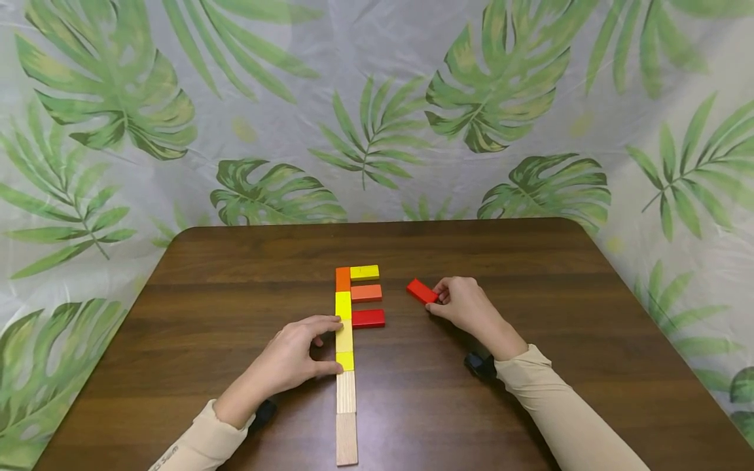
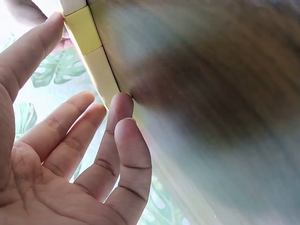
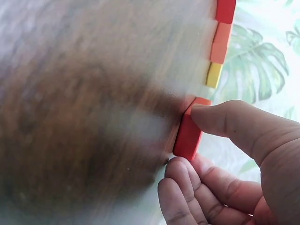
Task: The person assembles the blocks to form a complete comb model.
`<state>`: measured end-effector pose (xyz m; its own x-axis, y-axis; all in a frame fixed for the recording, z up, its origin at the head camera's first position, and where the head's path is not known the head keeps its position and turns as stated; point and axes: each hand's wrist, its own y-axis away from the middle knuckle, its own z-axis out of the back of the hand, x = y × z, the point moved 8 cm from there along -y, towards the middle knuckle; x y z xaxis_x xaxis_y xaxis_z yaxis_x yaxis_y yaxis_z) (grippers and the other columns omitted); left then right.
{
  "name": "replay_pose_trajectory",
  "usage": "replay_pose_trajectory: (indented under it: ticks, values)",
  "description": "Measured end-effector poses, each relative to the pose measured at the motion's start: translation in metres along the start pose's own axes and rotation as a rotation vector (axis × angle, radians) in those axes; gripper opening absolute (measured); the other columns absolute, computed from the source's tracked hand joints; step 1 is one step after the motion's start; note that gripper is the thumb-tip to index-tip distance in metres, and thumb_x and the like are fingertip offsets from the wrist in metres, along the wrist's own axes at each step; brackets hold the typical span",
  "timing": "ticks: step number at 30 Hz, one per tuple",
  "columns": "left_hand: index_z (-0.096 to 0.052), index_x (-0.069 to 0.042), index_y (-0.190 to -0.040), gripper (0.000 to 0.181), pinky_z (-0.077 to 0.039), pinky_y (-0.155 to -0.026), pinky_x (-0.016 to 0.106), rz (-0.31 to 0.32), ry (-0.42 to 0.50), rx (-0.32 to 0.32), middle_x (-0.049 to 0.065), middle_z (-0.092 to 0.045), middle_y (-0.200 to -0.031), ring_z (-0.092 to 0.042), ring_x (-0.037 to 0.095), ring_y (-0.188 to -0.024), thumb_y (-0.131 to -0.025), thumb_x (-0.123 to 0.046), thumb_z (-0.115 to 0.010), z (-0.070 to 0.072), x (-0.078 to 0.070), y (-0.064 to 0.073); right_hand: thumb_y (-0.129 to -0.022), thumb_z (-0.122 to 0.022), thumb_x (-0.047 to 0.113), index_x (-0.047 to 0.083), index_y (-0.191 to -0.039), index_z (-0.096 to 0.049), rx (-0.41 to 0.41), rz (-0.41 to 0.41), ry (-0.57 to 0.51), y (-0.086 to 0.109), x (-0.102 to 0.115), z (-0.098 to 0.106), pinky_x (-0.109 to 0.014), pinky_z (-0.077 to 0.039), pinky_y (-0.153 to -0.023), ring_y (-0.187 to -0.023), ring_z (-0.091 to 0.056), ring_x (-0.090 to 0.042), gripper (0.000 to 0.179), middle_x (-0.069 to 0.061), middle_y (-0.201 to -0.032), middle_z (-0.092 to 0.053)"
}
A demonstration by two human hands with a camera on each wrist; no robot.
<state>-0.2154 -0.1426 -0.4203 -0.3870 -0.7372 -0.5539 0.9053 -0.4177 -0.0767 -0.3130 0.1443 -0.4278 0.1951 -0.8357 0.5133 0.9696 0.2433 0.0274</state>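
Observation:
My right hand (image 1: 468, 304) pinches a red wooden block (image 1: 421, 290) at its near end, between thumb and fingers. That block lies slanted at the tabletop, right of the other blocks. Several blocks form a straight column pointing toward me: orange (image 1: 343, 279) at the far end, then yellow, pale yellow (image 1: 344, 336), yellow and plain wood. With spread, mostly straight fingers, my left hand (image 1: 288, 353) touches the column's left side. Its thumb rests at the lower yellow block (image 1: 344, 361), and its fingertips are by the pale yellow one.
Three blocks stick out rightward from the column's far part: a yellow block (image 1: 364, 273), a salmon block (image 1: 366, 293) and a red block (image 1: 368, 318). All lie on a dark brown wooden table (image 1: 235, 275). A leaf-patterned cloth (image 1: 389, 59) hangs behind it.

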Motion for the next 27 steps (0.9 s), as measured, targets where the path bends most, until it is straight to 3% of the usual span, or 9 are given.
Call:
replay_pose_trajectory:
  ticks: [10,22,27]
  values:
    - [-0.076,-0.012,-0.133,0.062,-0.058,-0.081,0.027,0.017,-0.009,0.013,0.004,-0.069,-0.148,-0.070,0.013,-0.093,-0.078,-0.030,-0.098,-0.002,0.002,0.000,-0.090,-0.084,0.015,-0.003,-0.104,-0.077,-0.010,0.040,-0.030,0.004,-0.002,0.001,-0.039,-0.062,-0.080,-0.083,-0.070,-0.020,0.024,-0.011,-0.090,-0.076]
    - [-0.074,-0.014,-0.136,0.073,-0.058,-0.084,0.033,0.025,-0.043,0.036,0.003,-0.067,-0.151,-0.071,0.013,-0.097,-0.074,-0.040,-0.100,-0.002,0.004,0.002,-0.090,-0.085,0.016,-0.002,-0.104,-0.078,-0.024,0.034,-0.059,0.005,-0.004,0.009,-0.037,-0.062,-0.081,-0.082,-0.070,-0.018,0.024,-0.009,-0.089,-0.076]
    - [-0.073,-0.014,-0.138,0.075,-0.059,-0.089,0.044,0.052,-0.038,0.049,0.002,-0.065,-0.153,-0.072,0.013,-0.099,-0.074,-0.041,-0.100,-0.006,0.004,0.002,-0.090,-0.085,0.017,-0.002,-0.104,-0.078,-0.024,0.037,-0.078,0.008,-0.006,0.012,-0.036,-0.062,-0.080,-0.082,-0.069,-0.018,0.025,-0.009,-0.089,-0.076]
